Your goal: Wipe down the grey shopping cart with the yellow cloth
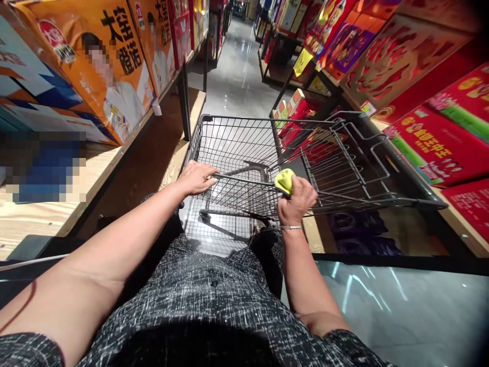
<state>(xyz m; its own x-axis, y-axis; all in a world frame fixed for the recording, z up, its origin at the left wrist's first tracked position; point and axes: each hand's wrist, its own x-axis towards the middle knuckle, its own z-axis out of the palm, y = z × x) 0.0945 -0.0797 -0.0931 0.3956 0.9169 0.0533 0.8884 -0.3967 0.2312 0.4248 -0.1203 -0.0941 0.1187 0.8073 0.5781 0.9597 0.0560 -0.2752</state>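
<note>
In front of me stands a dark wire shopping cart (pixel 240 118), and nothing lies in the part of its basket that I can see. My left hand (pixel 196 177) rests on the near left corner of its rim, with the fingers curled over the bar. In my right hand (pixel 300 196) a bunched yellow-green cloth (pixel 283 180) is held against the near rim, right of the middle. A thin bracelet circles my right wrist. The fingertips under the cloth are hidden.
Orange boxes (pixel 126 76) stand on a wooden shelf at the left, close to the cart. Red gift boxes (pixel 424 140) are stacked on the right-hand shelf, which the cart's right side nearly meets. A shiny grey aisle floor (pixel 239 61) runs ahead between the shelves.
</note>
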